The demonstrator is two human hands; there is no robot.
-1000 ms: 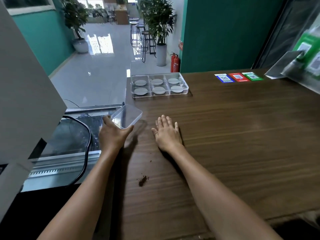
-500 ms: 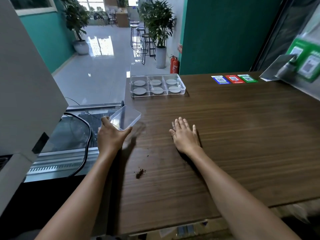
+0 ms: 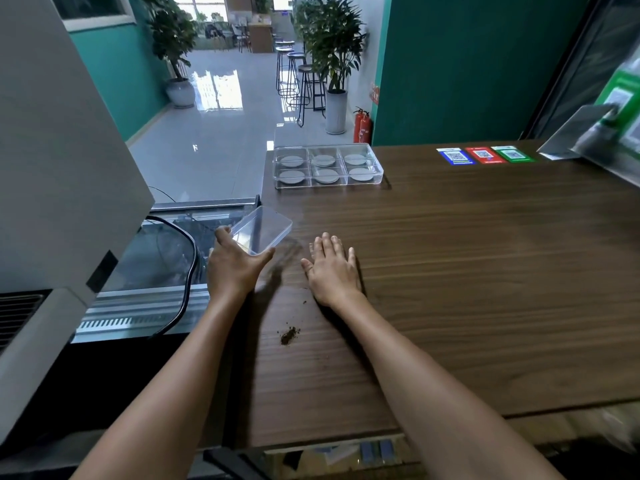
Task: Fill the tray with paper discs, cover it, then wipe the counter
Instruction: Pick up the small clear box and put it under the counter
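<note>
- Fingers (image 3: pixel 227 237) of left hand (image 3: pixel 232 268) pinching clear lid (image 3: pixel 263 228) at worktop's left edge; right hand (image 3: pixel 331 270) flat, spread.
- Wood worktop (image 3: pixel 485 271); teal walls, tiled floor, stools, two plants beyond.
- Lid edges hard to trace.
- One tray (image 3: pixel 327 165) at far edge, six discs (image 3: pixel 291 175); one crumb pile (image 3: pixel 289 336); three stickers (image 3: pixel 483 155).

The brown wooden surface (image 3: pixel 485 271) carries a clear tray (image 3: pixel 328 180) with six paper discs (image 3: pixel 292 176), three coloured cards (image 3: pixel 484 155), brown crumbs (image 3: pixel 290 335) and the flat right hand (image 3: pixel 333 271).
</note>
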